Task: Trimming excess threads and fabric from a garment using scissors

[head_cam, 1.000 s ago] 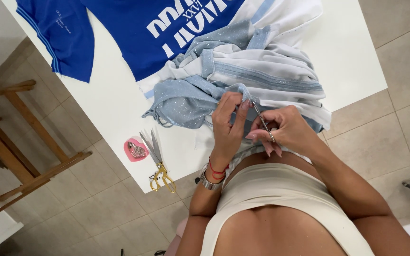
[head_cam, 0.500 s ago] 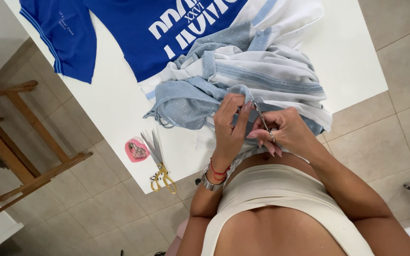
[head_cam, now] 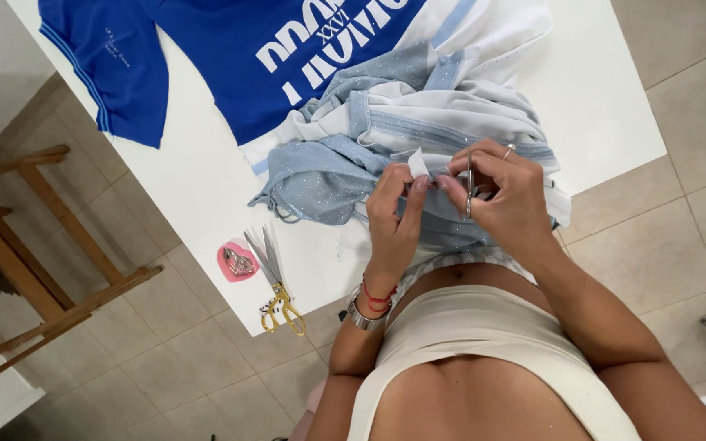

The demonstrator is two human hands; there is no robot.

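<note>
Just white tag (head_cam: 417, 162) between hands (head_cam: 451, 196)

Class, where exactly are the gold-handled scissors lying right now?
In the head view, the gold-handled scissors lie near the white table's front edge, beside the pink pincushion, on the left hand's side.

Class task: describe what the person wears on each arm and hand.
Both arms are bare, with no sleeves. The left hand has a red string bracelet and a silver bangle at the wrist, and pale painted nails. The right hand wears a ring.
</note>
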